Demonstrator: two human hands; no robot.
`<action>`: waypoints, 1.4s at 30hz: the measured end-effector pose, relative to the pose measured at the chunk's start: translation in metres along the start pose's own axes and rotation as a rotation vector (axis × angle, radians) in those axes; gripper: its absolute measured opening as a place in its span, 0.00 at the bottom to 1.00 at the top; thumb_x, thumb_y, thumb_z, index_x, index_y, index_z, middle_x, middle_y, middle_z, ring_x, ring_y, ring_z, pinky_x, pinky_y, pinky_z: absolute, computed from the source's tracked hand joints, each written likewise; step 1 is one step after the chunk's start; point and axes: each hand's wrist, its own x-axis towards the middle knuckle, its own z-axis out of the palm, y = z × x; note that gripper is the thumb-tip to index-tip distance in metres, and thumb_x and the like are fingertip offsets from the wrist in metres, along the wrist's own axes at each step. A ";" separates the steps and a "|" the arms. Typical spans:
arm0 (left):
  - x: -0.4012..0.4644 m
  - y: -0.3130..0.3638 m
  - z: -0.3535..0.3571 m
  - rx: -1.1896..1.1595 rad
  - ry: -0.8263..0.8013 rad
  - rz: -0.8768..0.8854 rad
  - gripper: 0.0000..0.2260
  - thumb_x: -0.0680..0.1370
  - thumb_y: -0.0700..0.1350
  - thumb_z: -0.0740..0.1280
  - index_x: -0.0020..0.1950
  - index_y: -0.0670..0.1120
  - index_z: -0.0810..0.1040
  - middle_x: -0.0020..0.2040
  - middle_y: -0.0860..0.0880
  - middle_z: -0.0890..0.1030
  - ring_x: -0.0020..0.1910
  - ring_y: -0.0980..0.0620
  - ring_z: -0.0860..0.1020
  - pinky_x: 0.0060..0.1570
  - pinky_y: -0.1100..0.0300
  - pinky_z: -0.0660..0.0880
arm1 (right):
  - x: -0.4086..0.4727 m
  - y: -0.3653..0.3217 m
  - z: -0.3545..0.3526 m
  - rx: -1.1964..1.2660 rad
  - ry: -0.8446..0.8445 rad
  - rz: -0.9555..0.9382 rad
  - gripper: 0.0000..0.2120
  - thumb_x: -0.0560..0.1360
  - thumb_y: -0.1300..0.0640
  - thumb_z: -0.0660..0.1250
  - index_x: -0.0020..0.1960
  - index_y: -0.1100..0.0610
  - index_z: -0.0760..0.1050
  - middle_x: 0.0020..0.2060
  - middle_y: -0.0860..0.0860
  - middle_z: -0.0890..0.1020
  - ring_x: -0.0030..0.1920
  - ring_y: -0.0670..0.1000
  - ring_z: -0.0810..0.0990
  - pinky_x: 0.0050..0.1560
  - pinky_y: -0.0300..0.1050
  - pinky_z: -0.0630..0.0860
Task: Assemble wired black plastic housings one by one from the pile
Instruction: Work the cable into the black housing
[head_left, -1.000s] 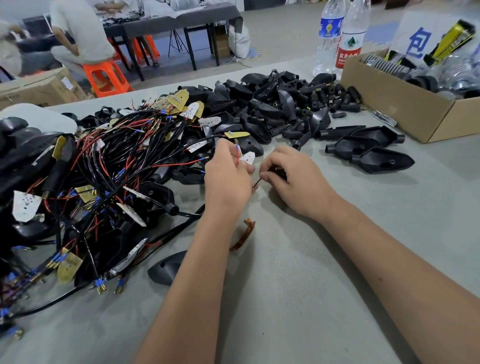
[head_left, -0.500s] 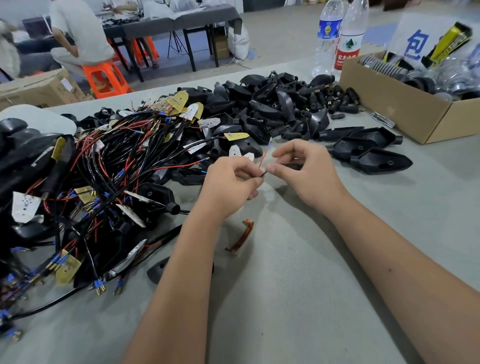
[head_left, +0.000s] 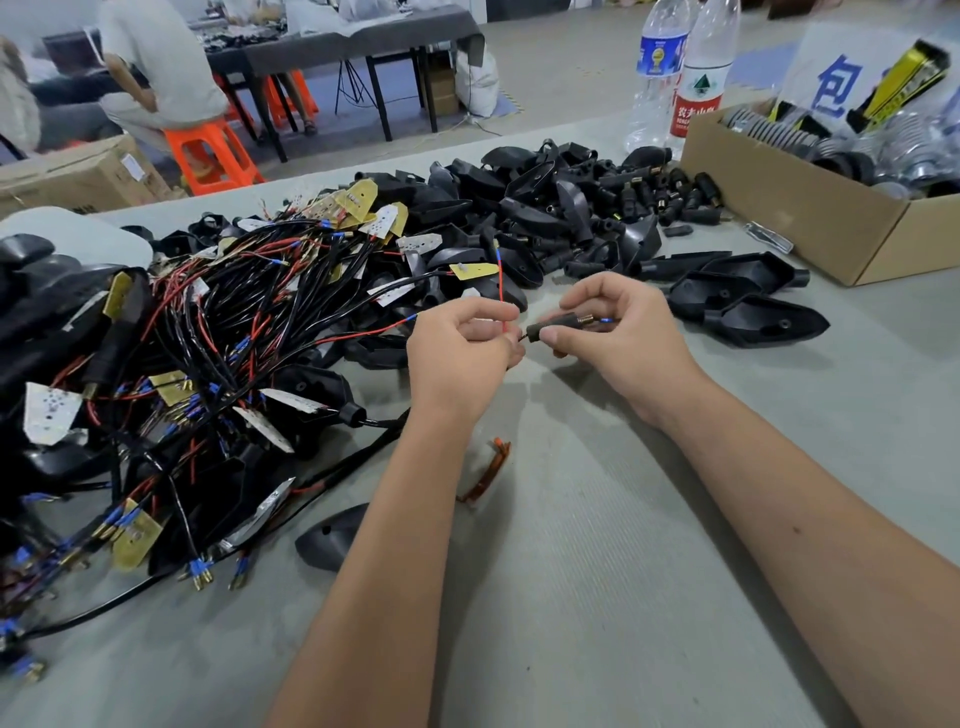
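Observation:
My right hand (head_left: 626, 338) pinches a small black cylindrical sleeve (head_left: 551, 328) with a brass terminal and a blue tip poking out of its right end. My left hand (head_left: 460, 348) pinches a thin red wire (head_left: 501, 291) that stands up from the fingers, just left of the sleeve. Both hands hover above the grey table (head_left: 597, 545). A pile of wired black housings (head_left: 218, 374) with red and black leads lies to the left. Loose empty black housings (head_left: 535, 208) are heaped behind the hands.
Three empty black shells (head_left: 748, 301) lie right of my hands. A cardboard box (head_left: 810, 218) of metal parts stands at the right, two water bottles (head_left: 680, 78) behind it. An orange clip (head_left: 488, 473) and one black shell (head_left: 332, 535) lie near my left forearm.
The hands have risen off the table. The black sleeve now shows in my right fingers with the wire's terminal through it, and the red wire stands upright from my left hand.

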 end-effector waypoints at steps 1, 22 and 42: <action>0.000 0.001 -0.001 -0.032 0.007 -0.009 0.08 0.74 0.32 0.73 0.47 0.45 0.86 0.41 0.38 0.85 0.39 0.50 0.86 0.45 0.55 0.83 | 0.001 0.000 -0.001 0.046 -0.011 0.006 0.14 0.70 0.67 0.79 0.51 0.60 0.77 0.43 0.55 0.88 0.37 0.52 0.85 0.39 0.40 0.80; -0.007 0.007 0.016 -0.194 0.031 -0.102 0.04 0.76 0.36 0.72 0.44 0.44 0.81 0.41 0.44 0.87 0.36 0.51 0.81 0.48 0.49 0.82 | -0.002 -0.007 0.003 0.368 -0.153 0.062 0.07 0.85 0.63 0.60 0.60 0.56 0.74 0.48 0.61 0.83 0.36 0.53 0.81 0.29 0.41 0.72; -0.010 0.016 0.020 0.230 -0.054 0.453 0.12 0.73 0.49 0.77 0.56 0.55 0.83 0.54 0.50 0.77 0.47 0.51 0.77 0.48 0.58 0.77 | -0.003 -0.005 0.010 0.245 -0.190 -0.009 0.04 0.84 0.65 0.61 0.52 0.59 0.74 0.33 0.60 0.78 0.26 0.50 0.76 0.26 0.41 0.71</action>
